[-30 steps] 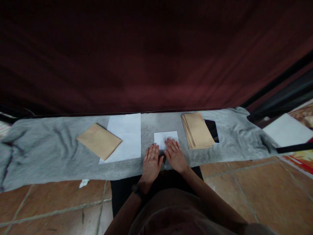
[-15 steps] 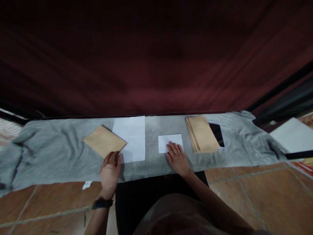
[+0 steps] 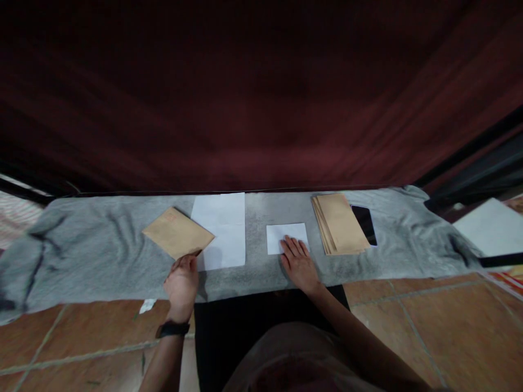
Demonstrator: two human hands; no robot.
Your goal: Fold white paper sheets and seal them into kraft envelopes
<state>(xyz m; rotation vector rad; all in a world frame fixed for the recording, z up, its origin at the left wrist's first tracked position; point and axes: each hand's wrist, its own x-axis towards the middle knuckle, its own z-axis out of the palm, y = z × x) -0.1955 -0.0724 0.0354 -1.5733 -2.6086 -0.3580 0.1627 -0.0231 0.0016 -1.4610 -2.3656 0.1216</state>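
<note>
My left hand (image 3: 182, 282) is at the near edge of a brown paper envelope (image 3: 177, 231), its fingers pinched together on that edge. The envelope lies slanted, partly over white paper sheets (image 3: 226, 234). My right hand (image 3: 300, 267) rests flat, fingers stretched out, on the lower right part of a small white folded paper (image 3: 275, 237). To the right of this hand, several brown envelopes (image 3: 343, 223) lie fanned in a stack.
A dark phone (image 3: 365, 223) lies partly under the stacked envelopes. Grey cloth (image 3: 102, 250) covers the long narrow surface, with a dark red curtain (image 3: 261, 125) behind. At the far right is a white panel (image 3: 490, 226). A white scrap (image 3: 147, 306) lies on the tiled floor.
The fingers of my left hand have drawn closer together at the envelope's edge. My right hand stays on the white paper. The whole view has shifted slightly.
</note>
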